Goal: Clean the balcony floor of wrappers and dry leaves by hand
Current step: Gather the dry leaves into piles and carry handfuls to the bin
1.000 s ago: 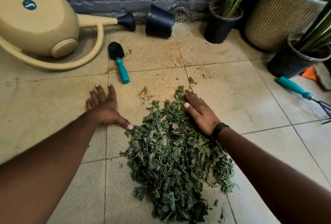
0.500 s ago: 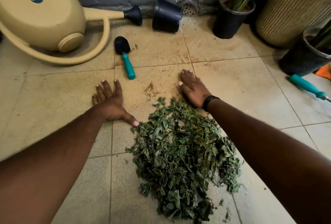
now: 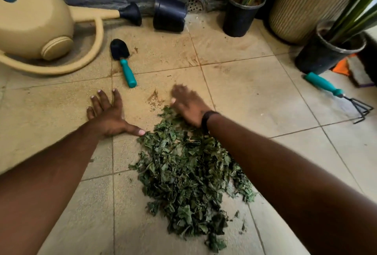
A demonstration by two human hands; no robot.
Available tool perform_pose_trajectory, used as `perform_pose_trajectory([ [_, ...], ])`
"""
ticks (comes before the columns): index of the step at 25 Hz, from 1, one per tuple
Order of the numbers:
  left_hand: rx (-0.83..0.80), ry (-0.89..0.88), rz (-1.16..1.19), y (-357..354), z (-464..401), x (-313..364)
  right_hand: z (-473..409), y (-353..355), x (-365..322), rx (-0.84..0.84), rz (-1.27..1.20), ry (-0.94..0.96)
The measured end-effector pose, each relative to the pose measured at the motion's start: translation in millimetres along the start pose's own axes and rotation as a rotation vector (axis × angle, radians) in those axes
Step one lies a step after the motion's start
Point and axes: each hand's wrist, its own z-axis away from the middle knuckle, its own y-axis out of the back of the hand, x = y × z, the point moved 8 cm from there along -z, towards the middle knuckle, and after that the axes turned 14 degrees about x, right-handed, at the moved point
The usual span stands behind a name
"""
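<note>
Most dry leaves [image 3: 189,175] lie heaped on the floor tiles [image 3: 255,95] between two flat, empty hands — left hand [image 3: 111,115] spread beside it, right hand [image 3: 188,105] at its far edge — gathered but unlifted, I judge.

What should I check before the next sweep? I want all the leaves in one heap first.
1. Left hand flat on the tile, thumb at the near-left edge of the leaf pile: ok.
2. Right hand at the pile's far edge, placed to pull leaves in; its fingers are blurred: cannot tell their pose.
3. Leaves gathered in one heap: not ok, bits lie loose at the near-right fringe.
4. Trowel apart from the pile: ok.
5. Hand rake clear of the sweep: ok.
6. Wrappers on the floor: none seen among the leaves; cannot tell beneath them.
</note>
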Motion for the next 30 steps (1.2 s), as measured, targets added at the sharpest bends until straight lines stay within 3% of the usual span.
perform_pose_trajectory([
  [2, 0.023, -0.010, 0.009, -1, 0, 0, 36, -7, -12, -0.125, -0.078, 0.033],
  [3, 0.037, -0.019, 0.011, -2, 0, -1, 49, 4, -9, -0.095, -0.183, -0.042],
  [5, 0.066, -0.056, 0.007, -4, 2, -2, 70, 43, 27, 0.192, -0.285, -0.216],
  [7, 0.109, -0.110, -0.001, -10, 8, -6, 101, 84, 87, 0.493, -0.145, -0.437],
  [8, 0.137, -0.130, -0.018, -14, 12, -8, 119, 92, 115, 0.536, -0.067, -0.556],
  [10, 0.165, -0.150, -0.057, -19, 13, -10, 139, 84, 134, 0.451, 0.034, -0.645],
  [15, 0.165, -0.158, -0.138, -28, 9, -11, 145, 45, 70, 0.141, -0.167, -0.353],
  [17, 0.190, -0.162, -0.158, -32, 13, -9, 168, 60, 73, 0.291, -0.320, -0.450],
  [19, 0.245, -0.160, -0.167, -34, 15, -5, 209, 72, 93, 0.586, -0.431, -0.629],
  [21, 0.263, -0.154, -0.158, -37, 15, -2, 241, 62, 101, 0.661, -0.333, -0.684],
  [24, 0.307, -0.155, -0.161, -41, 20, 2, 252, 33, 84, 0.439, 0.085, -0.419],
  [30, 0.263, -0.439, -0.167, -70, 54, 60, 249, 39, 77, 0.431, 0.117, -0.384],
])
